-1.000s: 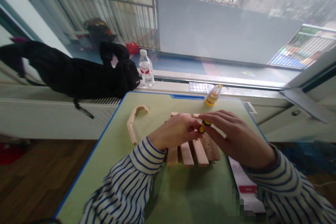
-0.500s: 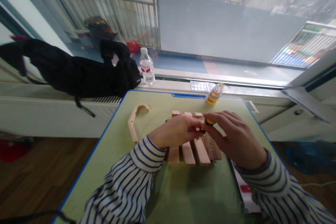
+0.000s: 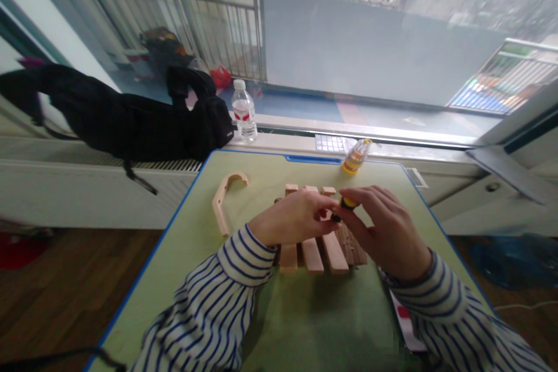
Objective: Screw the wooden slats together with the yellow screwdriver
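Note:
A wooden slatted panel (image 3: pixel 314 253) of several light strips lies on the green table (image 3: pixel 305 314) in front of me. Above it my right hand (image 3: pixel 383 232) is closed around a small yellow-and-black screwdriver (image 3: pixel 346 204), tip pointing down at the slats. My left hand (image 3: pixel 292 218) rests over the slats with its fingertips pinched at the tool's tip; whatever they hold is too small to make out. Both of my sleeves are blue-and-white striped.
A curved wooden piece (image 3: pixel 224 200) lies at the table's left. A small yellow bottle (image 3: pixel 355 158) stands at the far edge. On the windowsill sit a water bottle (image 3: pixel 243 111) and a black bag (image 3: pixel 131 122). A printed sheet (image 3: pixel 405 319) lies under my right forearm.
My right hand has drawn slightly closer to me and turned a little on the screwdriver. The left hand stays pinched at the tip.

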`<state>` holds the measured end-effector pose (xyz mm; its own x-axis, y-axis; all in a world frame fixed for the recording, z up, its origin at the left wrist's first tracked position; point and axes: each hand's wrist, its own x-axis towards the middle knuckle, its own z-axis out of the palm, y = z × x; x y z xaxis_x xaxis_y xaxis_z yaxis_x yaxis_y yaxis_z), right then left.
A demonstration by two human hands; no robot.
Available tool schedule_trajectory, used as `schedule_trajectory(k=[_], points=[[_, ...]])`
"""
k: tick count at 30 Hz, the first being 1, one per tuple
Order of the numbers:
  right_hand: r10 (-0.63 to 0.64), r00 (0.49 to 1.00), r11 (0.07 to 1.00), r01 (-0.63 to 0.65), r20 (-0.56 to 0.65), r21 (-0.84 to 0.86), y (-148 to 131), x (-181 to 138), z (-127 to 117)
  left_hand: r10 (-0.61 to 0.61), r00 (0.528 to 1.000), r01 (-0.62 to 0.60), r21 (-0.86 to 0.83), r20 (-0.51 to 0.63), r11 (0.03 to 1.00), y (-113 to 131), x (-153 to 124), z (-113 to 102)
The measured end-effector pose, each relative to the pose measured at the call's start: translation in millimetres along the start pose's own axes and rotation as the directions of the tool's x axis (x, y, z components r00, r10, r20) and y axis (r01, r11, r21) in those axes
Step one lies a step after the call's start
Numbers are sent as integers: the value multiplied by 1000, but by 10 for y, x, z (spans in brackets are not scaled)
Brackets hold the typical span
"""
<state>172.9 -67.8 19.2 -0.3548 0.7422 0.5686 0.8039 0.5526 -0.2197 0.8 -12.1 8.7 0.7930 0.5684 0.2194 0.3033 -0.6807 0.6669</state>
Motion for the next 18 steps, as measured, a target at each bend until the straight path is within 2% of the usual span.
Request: schedule_trajectory(k=[4, 8, 15, 18], points=[[8, 1000, 1000, -8, 22, -2, -10, 12, -15, -23, 999, 23, -12, -45, 1000, -9, 15, 14], [25, 995, 999, -27, 98, 27, -27, 59, -95, -8, 999, 9, 25, -40, 1000, -13, 17, 6], [-87, 953, 996, 73, 291, 60, -47, 164, -287, -18, 1000, 18, 19, -2, 1000, -23, 2, -7], [-93, 948, 995, 82, 305, 50, -30, 169, -272, -6, 1000, 7, 24, -13, 1000, -37, 5, 6]])
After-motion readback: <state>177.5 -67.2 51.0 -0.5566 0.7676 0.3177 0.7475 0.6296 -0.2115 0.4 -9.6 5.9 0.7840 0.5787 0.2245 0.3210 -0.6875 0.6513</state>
